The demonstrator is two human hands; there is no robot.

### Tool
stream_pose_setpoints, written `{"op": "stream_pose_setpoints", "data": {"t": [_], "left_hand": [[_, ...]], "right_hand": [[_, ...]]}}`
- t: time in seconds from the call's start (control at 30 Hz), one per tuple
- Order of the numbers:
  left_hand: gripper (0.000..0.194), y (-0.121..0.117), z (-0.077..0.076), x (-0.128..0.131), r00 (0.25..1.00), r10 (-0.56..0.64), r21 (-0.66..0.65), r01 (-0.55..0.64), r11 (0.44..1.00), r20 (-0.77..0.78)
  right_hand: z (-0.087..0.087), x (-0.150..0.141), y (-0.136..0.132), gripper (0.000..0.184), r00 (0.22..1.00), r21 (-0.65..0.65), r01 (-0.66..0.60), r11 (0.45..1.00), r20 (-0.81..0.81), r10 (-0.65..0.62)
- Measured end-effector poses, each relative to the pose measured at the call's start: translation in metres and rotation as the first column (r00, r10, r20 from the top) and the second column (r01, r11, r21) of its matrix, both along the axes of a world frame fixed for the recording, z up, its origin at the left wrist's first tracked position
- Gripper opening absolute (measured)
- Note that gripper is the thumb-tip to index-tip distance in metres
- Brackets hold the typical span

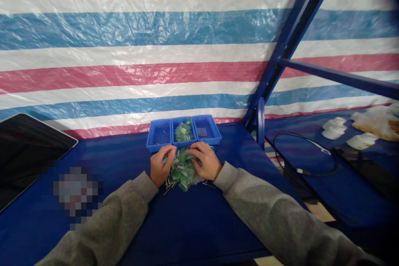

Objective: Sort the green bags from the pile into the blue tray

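A pile of small clear and green plastic packets (183, 170) lies on the blue table, in front of a three-part blue tray. Thin metal pins (168, 184) stick out from the pile's left side, and another pin (208, 184) lies to its right. My left hand (161, 165) is at the pile's upper left, thumb and forefinger pinched together; whatever is between them is too small to make out. Over the pile's right side, my right hand (206, 161) has curved fingers touching the packets, its thumb apart from the forefinger.
The blue tray (150, 143) has more green packets (183, 130) in its middle compartment and a few thin pieces in the outer ones. A dark screen (31, 149) stands left, near a pixelated patch. Right are a blue frame (260, 122), a black cable (335, 166) and white containers (334, 128).
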State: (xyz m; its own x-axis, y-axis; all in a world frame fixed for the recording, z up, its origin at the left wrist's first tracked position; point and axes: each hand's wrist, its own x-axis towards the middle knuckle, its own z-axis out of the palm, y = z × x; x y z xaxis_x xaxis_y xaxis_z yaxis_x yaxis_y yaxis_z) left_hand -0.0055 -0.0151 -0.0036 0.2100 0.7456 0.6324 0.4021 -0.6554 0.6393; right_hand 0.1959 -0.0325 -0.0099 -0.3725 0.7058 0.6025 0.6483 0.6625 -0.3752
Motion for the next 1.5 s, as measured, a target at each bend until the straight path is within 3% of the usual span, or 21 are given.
{"op": "stream_pose_setpoints", "data": {"t": [0.27, 0.47, 0.77, 1.17, 1.5], "left_hand": [[0.017, -0.001, 0.002, 0.002, 1.0, 0.007, -0.004, -0.007, 1.0, -0.004], [0.017, -0.001, 0.003, 0.001, 1.0, 0.017, -0.008, -0.017, 1.0, -0.024], [0.018, -0.001, 0.004, 0.002, 0.999, 0.008, -0.026, -0.008, 1.0, -0.034], [0.016, -0.002, 0.009, 0.005, 0.997, 0.012, -0.007, -0.012, 1.0, -0.079], [0.022, -0.001, 0.017, 0.008, 0.984, -0.127, 0.01, 0.129, 0.992, -0.127]], "right_hand": [[-0.009, -0.003, 0.004, 0.01, 0.997, 0.002, 0.057, 0.998, -0.057, -0.057], [-0.008, -0.003, 0.005, 0.013, 0.979, 0.015, 0.08, 0.997, -0.19, -0.075], [0.005, -0.001, -0.002, 0.014, 0.891, 0.013, 0.138, 0.99, -0.439, -0.119], [0.007, -0.001, -0.005, 0.017, 0.841, -0.073, 0.155, 0.985, -0.514, -0.171], [0.01, -0.002, -0.009, 0.017, 0.803, -0.071, 0.173, 0.982, -0.568, -0.183]]}}
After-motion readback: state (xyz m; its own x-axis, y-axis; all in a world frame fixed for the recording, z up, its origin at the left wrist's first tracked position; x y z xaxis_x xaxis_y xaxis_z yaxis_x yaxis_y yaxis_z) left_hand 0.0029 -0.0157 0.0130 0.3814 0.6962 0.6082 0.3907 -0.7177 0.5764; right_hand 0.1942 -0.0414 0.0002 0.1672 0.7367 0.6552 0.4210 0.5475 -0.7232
